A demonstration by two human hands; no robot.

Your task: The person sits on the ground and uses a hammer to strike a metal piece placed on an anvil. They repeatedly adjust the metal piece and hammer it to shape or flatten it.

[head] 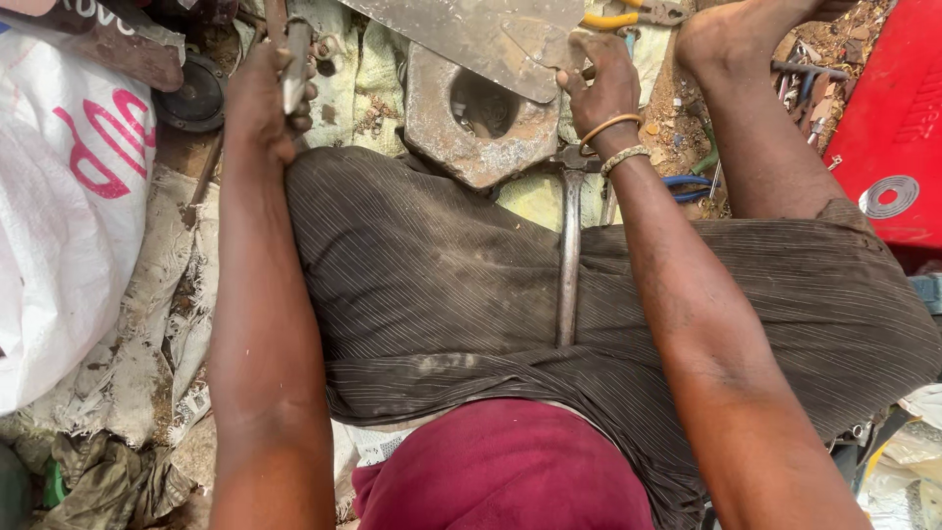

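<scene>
Cluttered dirt ground, worn sacking, seated metalworker.
Near: long steel hammer (568, 260) lying across dark striped cloth. Further: left hand (263, 98) clenched round grey metal tool (294, 64); right hand (601, 83) pinching flat grey sheet-metal piece (471, 34) over rusted square iron block with round hole (478, 113).

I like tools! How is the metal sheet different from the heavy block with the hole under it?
The metal sheet is thin, flat and smoother; the block is thick, pitted and rusty. The block has a round hole; the sheet shows none. The right hand grips the sheet's edge, while the block rests on the ground. Both are grey metal.
</scene>
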